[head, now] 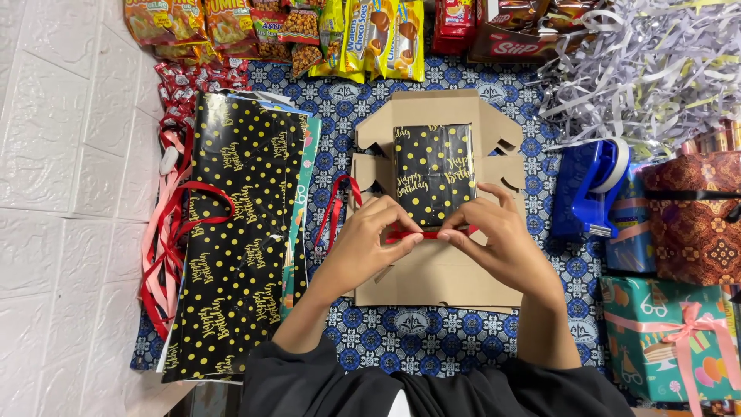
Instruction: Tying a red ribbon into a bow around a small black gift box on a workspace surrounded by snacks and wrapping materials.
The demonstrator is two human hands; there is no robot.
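The red ribbon (432,233) ran crosswise between the two hands, its long axis left to right, with the left hand (369,241) pinched shut on one end and the right hand (494,241) pinched shut on the other, both equally near it. Just beyond the fingertips lay the black gold-dotted wrapped parcel (434,171), seated in the open cardboard box (432,286). The fingers hid the ribbon's ends, so any knot or loop could not be made out.

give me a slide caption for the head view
Both hands, left and right, pinch a red ribbon over a black dotted gift in an open cardboard box.
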